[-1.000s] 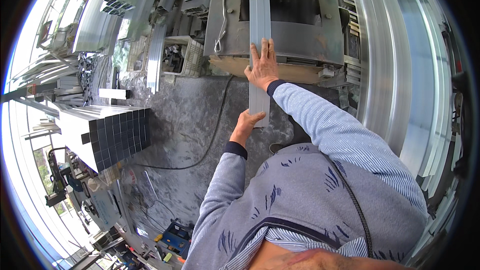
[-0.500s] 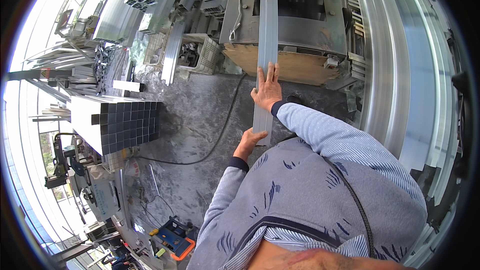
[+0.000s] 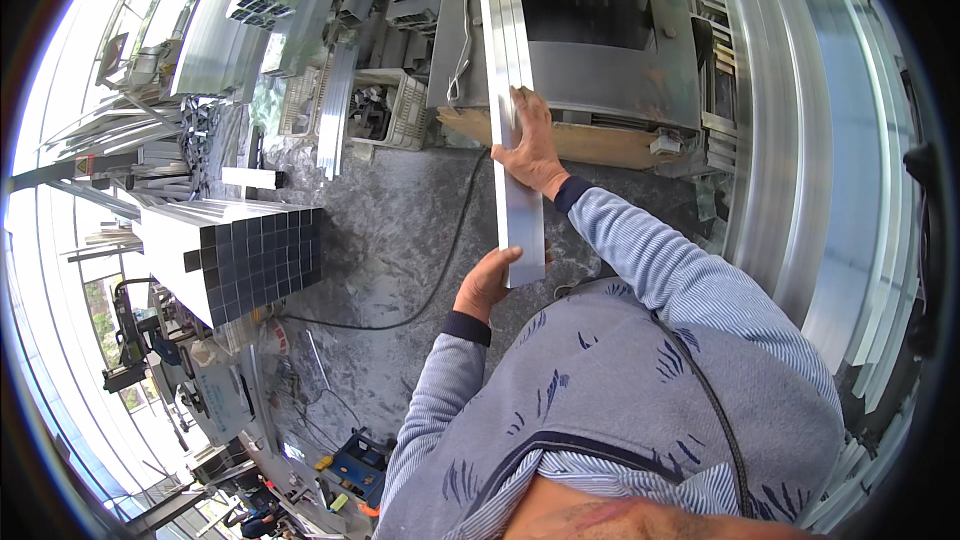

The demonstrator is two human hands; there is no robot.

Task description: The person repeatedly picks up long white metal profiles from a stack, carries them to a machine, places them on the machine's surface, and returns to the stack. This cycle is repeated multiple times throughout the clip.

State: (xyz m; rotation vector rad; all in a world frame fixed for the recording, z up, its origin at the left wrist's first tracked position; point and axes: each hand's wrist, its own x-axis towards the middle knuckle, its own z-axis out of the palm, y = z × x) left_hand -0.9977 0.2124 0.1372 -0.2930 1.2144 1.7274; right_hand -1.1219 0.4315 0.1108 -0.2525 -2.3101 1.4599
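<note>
A long silvery aluminium profile (image 3: 520, 215), with ridges along its length, stretches away in front of my body. My left hand (image 3: 487, 280) grips its near end, thumb on top and the fingers passing underneath. Farther up, my right hand (image 3: 533, 145) is wrapped over the profile, its thumb at the left edge and its fingers along the top and right side. The profile is tilted, so a bright side face shows on its left. Its far end lies in front of a grey metal box-like machine (image 3: 600, 80) with a dark window. The undersides of both hands are hidden.
At the left stands a stack of square tubes (image 3: 265, 260) with dark ends. A black cable (image 3: 455, 250) crosses the concrete floor. Scrap fills a pale plastic crate (image 3: 408, 110). Long metal profiles (image 3: 770, 140) line the right side. A blue tool tray (image 3: 358, 465) sits at lower left.
The profile has rolled so its left side face shows, and its far end has swung left. My right hand has moved slightly farther along and now wraps round it instead of lying flat.
</note>
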